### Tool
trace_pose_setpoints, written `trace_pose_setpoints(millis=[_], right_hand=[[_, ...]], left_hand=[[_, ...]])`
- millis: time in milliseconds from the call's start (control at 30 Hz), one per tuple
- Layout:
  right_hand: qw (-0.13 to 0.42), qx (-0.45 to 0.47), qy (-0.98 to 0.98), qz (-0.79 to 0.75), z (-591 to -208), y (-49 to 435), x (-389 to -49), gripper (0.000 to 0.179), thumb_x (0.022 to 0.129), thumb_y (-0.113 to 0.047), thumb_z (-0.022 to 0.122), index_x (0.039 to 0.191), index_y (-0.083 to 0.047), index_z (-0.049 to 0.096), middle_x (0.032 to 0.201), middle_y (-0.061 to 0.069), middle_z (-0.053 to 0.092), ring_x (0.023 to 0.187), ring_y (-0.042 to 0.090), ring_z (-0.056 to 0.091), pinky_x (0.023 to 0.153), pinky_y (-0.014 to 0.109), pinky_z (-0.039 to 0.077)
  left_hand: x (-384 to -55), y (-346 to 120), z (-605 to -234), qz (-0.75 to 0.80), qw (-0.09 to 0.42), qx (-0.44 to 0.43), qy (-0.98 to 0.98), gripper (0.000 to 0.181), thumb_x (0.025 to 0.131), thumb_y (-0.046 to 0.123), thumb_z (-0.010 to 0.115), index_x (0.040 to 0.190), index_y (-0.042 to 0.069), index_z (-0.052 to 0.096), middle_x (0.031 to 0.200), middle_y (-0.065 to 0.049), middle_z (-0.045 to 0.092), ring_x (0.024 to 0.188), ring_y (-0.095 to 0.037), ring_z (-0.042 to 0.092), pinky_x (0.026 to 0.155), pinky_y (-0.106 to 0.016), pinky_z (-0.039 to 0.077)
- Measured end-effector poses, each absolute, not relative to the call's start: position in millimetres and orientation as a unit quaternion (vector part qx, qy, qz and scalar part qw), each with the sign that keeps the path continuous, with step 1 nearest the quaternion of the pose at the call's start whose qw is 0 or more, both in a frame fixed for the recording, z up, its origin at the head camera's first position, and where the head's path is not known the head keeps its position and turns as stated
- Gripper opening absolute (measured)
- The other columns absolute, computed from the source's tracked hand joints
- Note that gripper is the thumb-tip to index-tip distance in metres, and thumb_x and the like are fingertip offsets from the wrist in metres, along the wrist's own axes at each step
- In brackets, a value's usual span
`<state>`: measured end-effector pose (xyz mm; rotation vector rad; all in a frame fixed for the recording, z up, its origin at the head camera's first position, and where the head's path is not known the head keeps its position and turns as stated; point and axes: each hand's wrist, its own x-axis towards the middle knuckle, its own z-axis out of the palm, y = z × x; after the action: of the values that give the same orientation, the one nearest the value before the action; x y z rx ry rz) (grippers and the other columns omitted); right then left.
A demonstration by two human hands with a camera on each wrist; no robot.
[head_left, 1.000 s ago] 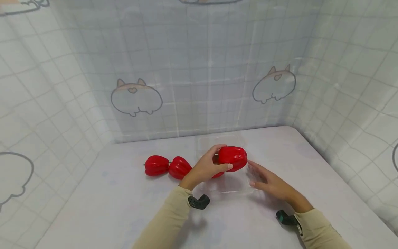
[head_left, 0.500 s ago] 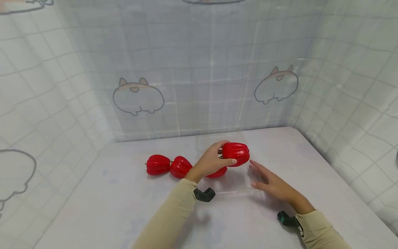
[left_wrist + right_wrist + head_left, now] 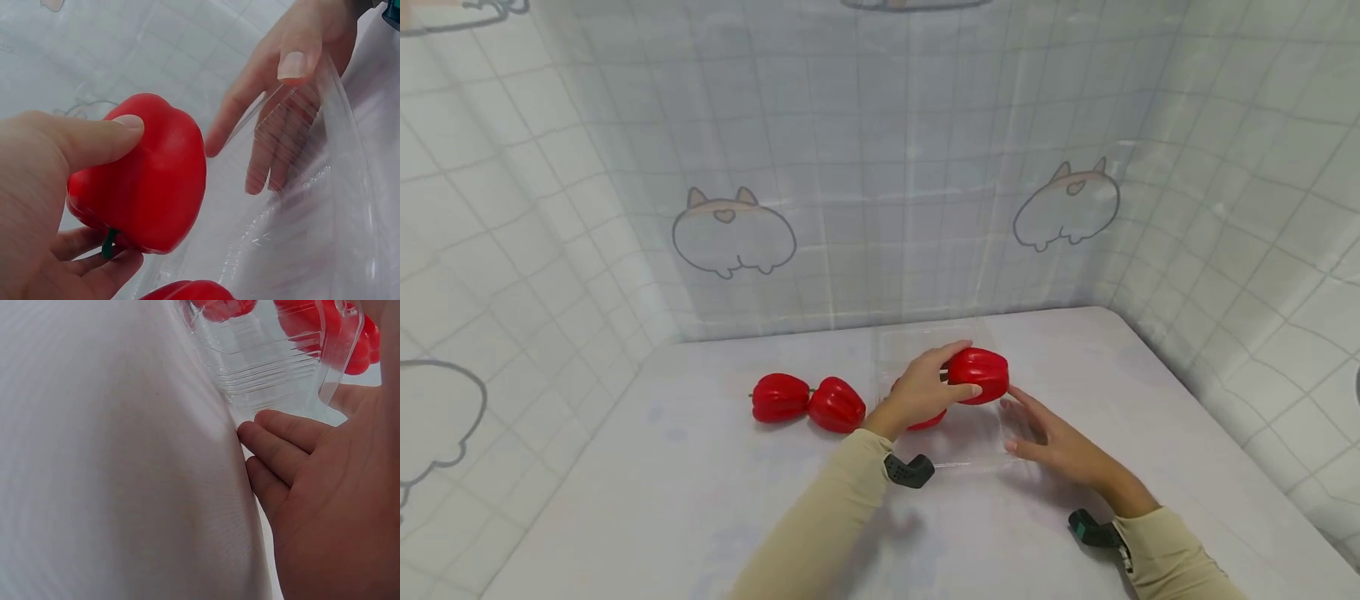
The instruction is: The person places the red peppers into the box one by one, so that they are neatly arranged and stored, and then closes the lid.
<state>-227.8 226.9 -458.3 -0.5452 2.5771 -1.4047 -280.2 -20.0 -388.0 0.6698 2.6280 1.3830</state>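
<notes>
Pepper (image 3: 979,375) moved rightward, apparently above the box (image 3: 958,442), thumb-pinched.

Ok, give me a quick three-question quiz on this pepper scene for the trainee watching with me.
1. True or false: the left hand grips a red bell pepper over the clear plastic container.
2. How many red bell peppers lie on the table outside the container, to the left of it?
A. one
B. two
C. four
3. Fill in: the right hand has straight fingers resting against the container's ______ side.

Key
1. True; in the left wrist view thumb and fingers curl round the pepper.
2. B; two peppers lie side by side and touching.
3. Right; the hand holds nothing.
</notes>
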Motion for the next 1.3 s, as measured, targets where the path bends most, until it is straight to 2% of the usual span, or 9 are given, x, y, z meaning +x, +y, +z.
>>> trace_pose_setpoints(millis=[133,333,500,633,1100,1300], right_hand=[[0.076,-0.188,0.860,-0.469,-460.2,227.2,-227.4,0.091,0.090,-0.039,0.071,0.161,-0.021,0.018,0.161,0.018,0.028,0.146,0.045,0.025,0.105,0.068,0.035],[0.070,-0.185,0.859,-0.472,-461.5,227.8,-227.7,0.089,0.090,-0.039,0.071,0.161,-0.026,0.018,0.162,0.013,0.029,0.147,0.040,0.027,0.106,0.066,0.035],[0.060,-0.195,0.861,-0.467,-462.0,228.4,-227.7,0.091,0.090,-0.038,0.071,0.161,-0.020,0.017,0.162,0.016,0.025,0.145,0.044,0.028,0.105,0.065,0.037],[0.059,-0.198,0.860,-0.467,-462.5,228.8,-227.6,0.091,0.091,-0.037,0.071,0.161,-0.017,0.017,0.163,0.017,0.023,0.145,0.045,0.027,0.106,0.065,0.036],[0.062,-0.190,0.860,-0.470,-461.0,229.1,-228.3,0.091,0.091,-0.038,0.071,0.162,-0.020,0.016,0.164,0.015,0.022,0.147,0.043,0.025,0.108,0.064,0.034],[0.067,-0.189,0.861,-0.468,-463.3,229.1,-229.0,0.093,0.090,-0.040,0.071,0.161,-0.016,0.017,0.164,0.017,0.021,0.147,0.045,0.023,0.107,0.064,0.035]], left_hand=[[-279.6,-17.9,-389.7,0.444,0.044,0.223,0.866,0.068,0.087,0.027,0.079,0.148,0.028,0.048,0.133,0.002,0.056,0.117,-0.020,0.057,0.083,-0.031,0.057],[-279.0,-15.7,-391.7,0.438,0.039,0.220,0.871,0.066,0.087,0.025,0.079,0.145,0.024,0.049,0.130,0.001,0.053,0.115,-0.018,0.056,0.083,-0.029,0.056],[-278.5,-14.7,-393.2,0.433,0.036,0.229,0.871,0.066,0.085,0.026,0.081,0.144,0.022,0.050,0.130,0.002,0.055,0.114,-0.017,0.055,0.083,-0.029,0.056],[-277.8,-14.8,-394.9,0.420,0.035,0.234,0.876,0.067,0.085,0.026,0.081,0.144,0.021,0.050,0.130,0.003,0.056,0.115,-0.016,0.054,0.084,-0.030,0.055],[-277.7,-13.7,-395.4,0.401,0.029,0.237,0.884,0.067,0.085,0.026,0.081,0.144,0.020,0.049,0.131,0.003,0.057,0.117,-0.016,0.054,0.088,-0.032,0.055],[-276.5,-15.6,-397.0,0.396,0.043,0.234,0.887,0.070,0.084,0.030,0.081,0.145,0.020,0.049,0.131,0.004,0.058,0.117,-0.016,0.054,0.088,-0.032,0.055]])
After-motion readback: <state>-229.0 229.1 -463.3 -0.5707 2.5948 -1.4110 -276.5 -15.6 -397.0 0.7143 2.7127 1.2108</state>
